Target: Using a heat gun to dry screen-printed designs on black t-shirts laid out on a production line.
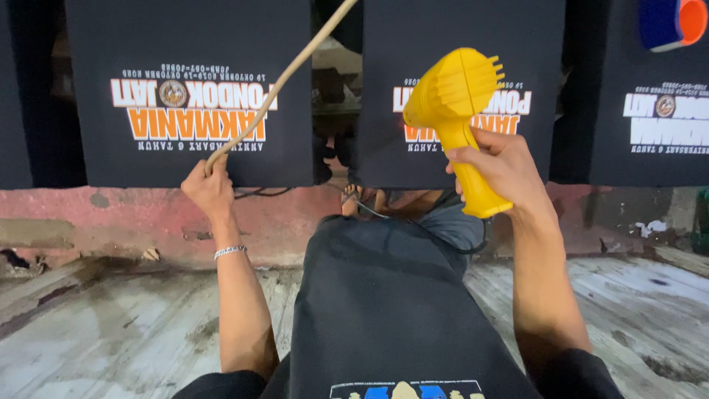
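Note:
My right hand [502, 174] grips the handle of a yellow heat gun [452, 103], its nozzle aimed at the orange and white print on the middle black shirt [458, 44]. My left hand [209, 185] holds the lower end of a thin tan stick [284, 74] that slants up to the right, across the left black printed shirt [185, 81]. A silver bracelet [230, 251] sits on my left wrist. A black cord runs from the heat gun down past my lap.
A third black printed shirt [653, 111] hangs at the right, with a blue and orange object [672, 22] above it. My black-clothed lap [384, 303] fills the lower middle. A worn pinkish ledge [133, 222] and stained pale planks [111, 332] lie below.

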